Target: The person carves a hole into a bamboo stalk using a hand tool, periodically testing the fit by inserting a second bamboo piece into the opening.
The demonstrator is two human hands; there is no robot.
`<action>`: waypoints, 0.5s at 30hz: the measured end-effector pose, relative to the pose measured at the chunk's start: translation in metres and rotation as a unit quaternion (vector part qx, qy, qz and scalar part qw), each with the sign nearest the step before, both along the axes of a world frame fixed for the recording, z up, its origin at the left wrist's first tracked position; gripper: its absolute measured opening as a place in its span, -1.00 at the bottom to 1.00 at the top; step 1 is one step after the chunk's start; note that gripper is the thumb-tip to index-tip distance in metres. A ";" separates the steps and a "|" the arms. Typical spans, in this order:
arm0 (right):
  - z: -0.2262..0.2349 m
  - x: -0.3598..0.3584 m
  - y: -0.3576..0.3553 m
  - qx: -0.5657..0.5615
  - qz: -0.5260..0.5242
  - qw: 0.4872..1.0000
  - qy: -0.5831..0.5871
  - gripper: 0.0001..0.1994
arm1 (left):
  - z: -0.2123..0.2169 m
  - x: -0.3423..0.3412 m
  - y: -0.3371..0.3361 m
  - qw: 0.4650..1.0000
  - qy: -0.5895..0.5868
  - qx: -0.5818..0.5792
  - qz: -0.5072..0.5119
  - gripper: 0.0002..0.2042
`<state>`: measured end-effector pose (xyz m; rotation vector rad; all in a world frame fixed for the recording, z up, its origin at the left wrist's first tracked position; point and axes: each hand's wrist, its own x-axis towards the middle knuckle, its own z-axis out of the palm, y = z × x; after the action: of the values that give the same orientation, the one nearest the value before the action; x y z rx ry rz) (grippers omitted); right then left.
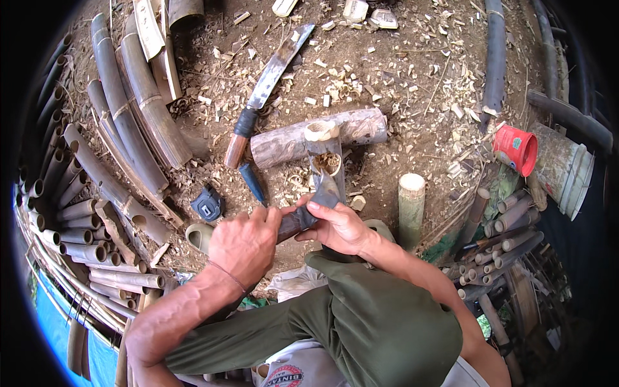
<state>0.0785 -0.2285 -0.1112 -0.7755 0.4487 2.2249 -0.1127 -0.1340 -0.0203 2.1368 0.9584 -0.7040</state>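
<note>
My left hand (243, 250) is closed around the dark handle of a knife (298, 221). Around the neck of that knife, the fingers and thumb of my right hand (342, 227) are closed. Its grey blade (327, 191) points away from me, against a bamboo piece (334, 147) that has a hollow cut in its side. This piece leans on a short log (280, 146); its lower end is hidden behind my hands and knee. Beyond my left hand lie a tape measure (207, 204), a blue-grey pointed tool (252, 182) and a machete (274, 76).
Wood chips cover the dirt floor. Right of my hands a short bamboo section (411, 209) stands upright. A red container (516, 149) and a dirty white bucket (566, 169) lie farther right. Bamboo poles (122, 116) and stacked tubes (126, 277) fill the left; more tubes (509, 235) lie right.
</note>
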 end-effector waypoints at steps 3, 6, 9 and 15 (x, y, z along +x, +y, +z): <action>-0.003 -0.001 0.006 -0.021 0.011 0.998 0.050 -0.68 | -0.011 -0.005 0.043 0.997 -0.001 -0.061 -0.050 -0.62; 0.000 -0.001 0.009 -0.045 0.045 0.998 -0.021 -0.66 | -0.027 -0.012 0.052 0.989 -0.033 -0.139 -0.035 -0.60; 0.010 0.005 0.013 -0.050 0.123 0.983 -0.126 -0.66 | -0.044 -0.018 0.018 0.984 -0.072 -0.159 0.037 -0.60; 0.036 0.031 0.002 0.052 0.213 0.944 -0.247 -0.72 | -0.059 -0.002 -0.075 0.969 -0.187 -0.045 0.153 -0.45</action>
<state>0.1090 -0.2269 -0.0748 -1.4296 -0.0952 2.2925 -0.1152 -0.2090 -0.0798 1.8931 0.9928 -0.1788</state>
